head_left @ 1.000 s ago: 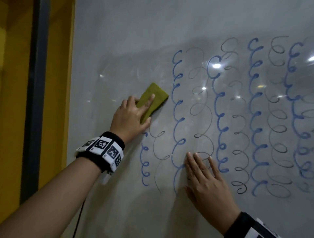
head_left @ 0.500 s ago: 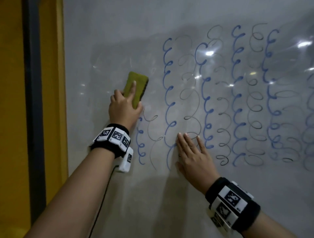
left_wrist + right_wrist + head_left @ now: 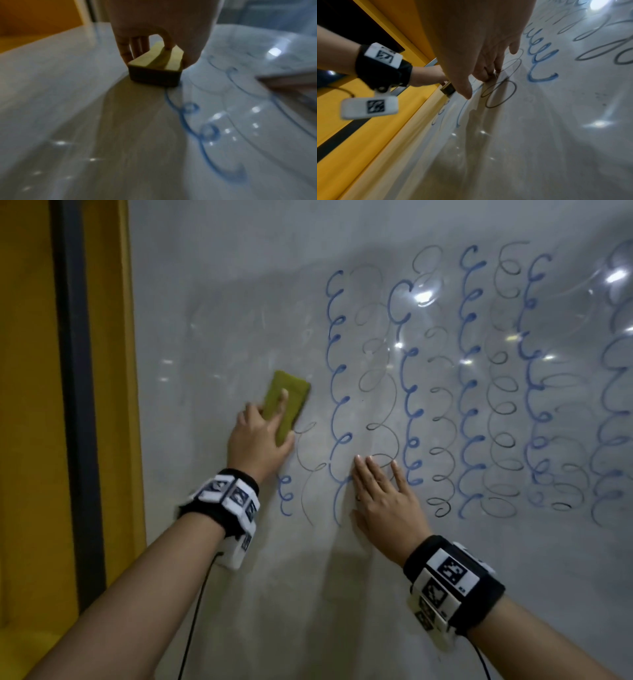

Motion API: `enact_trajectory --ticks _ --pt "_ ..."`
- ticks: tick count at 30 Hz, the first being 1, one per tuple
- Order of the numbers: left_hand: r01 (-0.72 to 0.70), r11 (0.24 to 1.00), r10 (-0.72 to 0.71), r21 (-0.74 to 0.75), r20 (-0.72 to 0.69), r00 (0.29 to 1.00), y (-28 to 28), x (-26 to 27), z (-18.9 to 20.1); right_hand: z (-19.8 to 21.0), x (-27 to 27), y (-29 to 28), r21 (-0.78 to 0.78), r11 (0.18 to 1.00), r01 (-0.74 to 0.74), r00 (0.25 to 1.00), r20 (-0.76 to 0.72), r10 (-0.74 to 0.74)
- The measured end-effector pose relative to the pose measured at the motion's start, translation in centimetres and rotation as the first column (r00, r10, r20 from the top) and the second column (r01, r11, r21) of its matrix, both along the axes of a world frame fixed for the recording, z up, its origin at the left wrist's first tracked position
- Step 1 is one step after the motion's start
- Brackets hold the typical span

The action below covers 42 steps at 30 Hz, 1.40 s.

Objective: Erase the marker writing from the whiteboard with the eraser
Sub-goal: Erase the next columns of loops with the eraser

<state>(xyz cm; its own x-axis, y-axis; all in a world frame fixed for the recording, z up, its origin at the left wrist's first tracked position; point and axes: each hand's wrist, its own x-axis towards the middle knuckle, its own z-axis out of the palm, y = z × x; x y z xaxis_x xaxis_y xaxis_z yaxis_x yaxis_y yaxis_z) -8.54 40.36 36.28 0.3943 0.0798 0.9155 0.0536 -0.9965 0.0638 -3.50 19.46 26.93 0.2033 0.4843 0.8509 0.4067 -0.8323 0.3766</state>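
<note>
An olive-green eraser [image 3: 287,405] lies flat against the whiteboard [image 3: 239,285], tilted a little to the right. My left hand [image 3: 263,433] grips it, thumb on its right edge and a finger laid along its back. In the left wrist view the eraser [image 3: 154,70] sits just above a blue looped line [image 3: 197,121]. Columns of blue and black marker loops [image 3: 469,378] cover the board to the right. The area left of the eraser is wiped. My right hand [image 3: 383,494] rests flat on the board with straight fingers, over the lower loops.
A yellow wall with a dark vertical strip [image 3: 75,405] borders the board's left edge. Short remains of blue loops [image 3: 286,494] and thin black curves [image 3: 308,467] lie below the eraser. Light glare spots [image 3: 424,297] show on the board.
The eraser has come down the board and turned more upright, and the upper loops left of the first blue column are gone. The right hand has stayed flat in place.
</note>
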Motion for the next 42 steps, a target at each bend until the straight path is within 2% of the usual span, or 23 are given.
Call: enact_trajectory --ticks 2,3,5,7,8,10,12,13,14,17,18,19,22,23,24,27,28,30,32,34,36,39,42 --pt "0.041 0.987 -0.034 0.155 -0.05 0.998 0.2 0.2 -2.6 -0.1 0.1 0.0 0.005 1.0 -0.002 1.0 0.002 0.002" --pt "0.025 0.983 -0.019 0.18 -0.035 0.999 0.9 0.3 -3.1 -0.1 0.2 0.0 0.006 1.0 -0.013 1.0 0.003 0.013" --pt "-0.005 1.0 0.005 0.0 -0.015 1.0 1.4 0.5 -2.5 -0.1 0.5 0.0 0.005 1.0 -0.024 1.0 0.009 0.024" --pt "-0.043 0.976 0.046 -0.212 0.008 0.999 1.1 1.0 -1.7 -0.2 0.7 0.0 0.008 1.0 -0.025 1.0 0.007 0.025" --pt "-0.032 0.973 0.036 -0.226 0.014 0.999 0.6 1.0 -1.6 -0.2 0.7 0.0 0.007 1.0 -0.021 1.0 0.001 0.021" --pt "0.02 0.998 -0.021 -0.065 -0.011 1.0 -0.5 0.5 -2.6 -0.1 0.6 0.1 0.008 1.0 -0.013 1.0 -0.01 0.014" --pt "0.044 0.991 -0.039 0.125 -0.041 0.998 0.3 0.8 -4.0 -0.2 0.6 0.1 0.009 1.0 -0.02 1.0 -0.018 0.02" --pt "0.036 0.985 -0.033 0.168 -0.024 0.999 1.0 0.7 -4.1 -0.2 0.6 0.1 0.01 1.0 -0.023 1.0 -0.019 0.023" --pt "0.03 0.992 -0.029 0.126 -0.009 1.0 1.6 0.8 -3.9 -0.2 0.5 0.0 0.012 1.0 -0.027 0.999 -0.021 0.027" --pt "-0.006 0.972 0.02 -0.235 0.053 0.998 1.4 1.3 -2.3 -0.2 0.4 0.0 0.017 0.999 -0.042 0.999 -0.031 0.043" --pt "-0.001 0.963 0.02 -0.271 0.069 0.997 1.0 1.4 -2.2 -0.2 0.3 0.0 0.016 0.999 -0.042 0.998 -0.035 0.043" --pt "0.017 0.973 0.0 -0.23 0.072 0.997 0.5 1.2 -2.5 -0.2 0.3 0.0 0.014 0.999 -0.04 0.998 -0.041 0.04" --pt "0.023 0.996 -0.026 0.089 0.032 0.999 1.0 0.8 -4.6 0.0 0.0 0.0 0.006 0.999 -0.031 0.998 -0.062 0.032" --pt "0.006 0.99 -0.01 0.14 0.033 0.999 1.7 0.5 -4.7 0.0 -0.1 0.0 0.004 1.0 -0.031 0.997 -0.07 0.031" --pt "-0.003 0.993 0.0 0.114 0.028 1.0 2.3 0.4 -4.2 0.0 -0.1 0.0 0.004 1.0 -0.03 0.997 -0.077 0.03" --pt "-0.057 0.98 0.068 -0.191 0.052 0.996 2.7 0.7 -0.1 0.0 -0.2 0.1 0.001 1.0 -0.029 0.995 -0.097 0.029" --pt "-0.072 0.973 0.086 -0.222 0.057 0.995 2.6 0.9 1.2 0.0 -0.2 0.1 0.001 0.999 -0.032 0.995 -0.099 0.032" --pt "-0.068 0.987 0.073 -0.146 0.028 0.997 1.7 1.0 2.5 0.0 -0.1 0.1 -0.003 0.999 -0.036 0.994 -0.105 0.036" --pt "-0.035 0.999 0.034 0.041 0.009 0.999 1.1 0.6 1.8 0.0 0.0 0.0 -0.011 1.0 -0.03 0.993 -0.111 0.028" --pt "-0.019 0.987 0.015 0.157 0.029 0.999 1.6 0.5 1.2 -0.2 0.1 0.0 -0.009 1.0 -0.03 0.993 -0.112 0.028" --pt "-0.071 0.994 0.07 0.08 0.013 0.997 2.2 0.5 3.7 -0.2 0.2 0.0 -0.006 0.999 -0.045 0.994 -0.097 0.044" --pt "-0.089 0.979 0.1 -0.183 0.053 0.994 1.9 0.9 9.3 -0.4 0.4 -0.1 -0.008 0.999 -0.053 0.992 -0.112 0.052" --pt "-0.05 0.969 0.074 -0.242 0.092 0.993 -0.3 1.5 12.8 -0.7 0.7 -0.2 -0.014 0.998 -0.059 0.994 -0.095 0.058"
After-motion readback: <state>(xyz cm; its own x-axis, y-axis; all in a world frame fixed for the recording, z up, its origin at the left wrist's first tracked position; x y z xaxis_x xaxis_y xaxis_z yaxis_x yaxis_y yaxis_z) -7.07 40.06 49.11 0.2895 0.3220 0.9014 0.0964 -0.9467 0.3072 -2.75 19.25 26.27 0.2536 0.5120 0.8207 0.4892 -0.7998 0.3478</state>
